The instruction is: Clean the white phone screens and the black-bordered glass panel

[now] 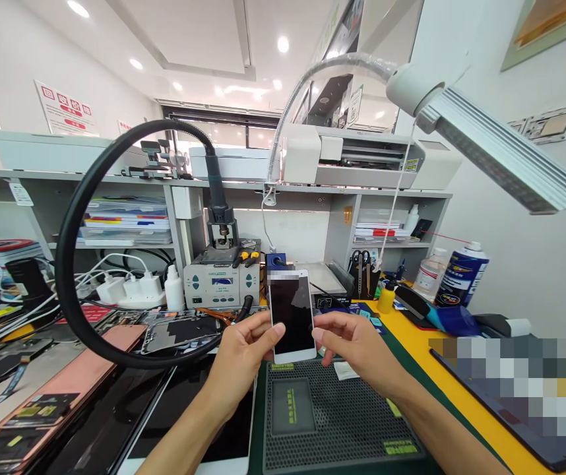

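A white smartphone (291, 316) with a dark screen is held upright above the work mat, screen facing me. My left hand (243, 346) grips its lower left edge, thumb on the front and fingers behind. At the lower right edge, my right hand (355, 340) has its thumb and index finger closed in on the phone's side; how firmly they press is not clear. Beneath the phone lies a dark perforated work mat (347, 409). On it, close under my right hand, is a small white piece (345, 371) that I cannot identify.
A white-framed tablet (228, 422) and opened device parts lie left. Behind stands a soldering station (222, 284) with a thick black hose (72, 198) looping forward. A lamp (491, 145) hangs at upper right, above a blue spray can (462, 276) and a yellow bottle (386, 298).
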A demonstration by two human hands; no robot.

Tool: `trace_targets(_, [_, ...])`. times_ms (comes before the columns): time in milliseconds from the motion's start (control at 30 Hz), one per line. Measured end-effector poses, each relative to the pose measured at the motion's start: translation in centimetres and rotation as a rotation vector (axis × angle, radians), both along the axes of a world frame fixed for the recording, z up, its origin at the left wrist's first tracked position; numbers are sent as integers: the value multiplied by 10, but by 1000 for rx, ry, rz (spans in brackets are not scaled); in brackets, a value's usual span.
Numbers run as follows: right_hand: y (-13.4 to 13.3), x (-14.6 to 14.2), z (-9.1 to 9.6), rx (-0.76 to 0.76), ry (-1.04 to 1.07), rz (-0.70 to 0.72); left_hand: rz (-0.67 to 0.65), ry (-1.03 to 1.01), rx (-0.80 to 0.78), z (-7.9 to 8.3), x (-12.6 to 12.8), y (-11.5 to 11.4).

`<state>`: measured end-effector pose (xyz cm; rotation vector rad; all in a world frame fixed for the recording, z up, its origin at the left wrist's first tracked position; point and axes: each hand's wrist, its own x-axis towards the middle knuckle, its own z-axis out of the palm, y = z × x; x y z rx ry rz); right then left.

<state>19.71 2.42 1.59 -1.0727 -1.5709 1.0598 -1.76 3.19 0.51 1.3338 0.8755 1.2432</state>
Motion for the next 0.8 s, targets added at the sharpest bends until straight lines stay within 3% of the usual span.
trace_targets(467, [3,4,0,-33,28,30,9,-20,-77,4,2,-1])
trace_targets(800, [4,3,-3,-54,64,29,-83,-34,-103,-3,1,1])
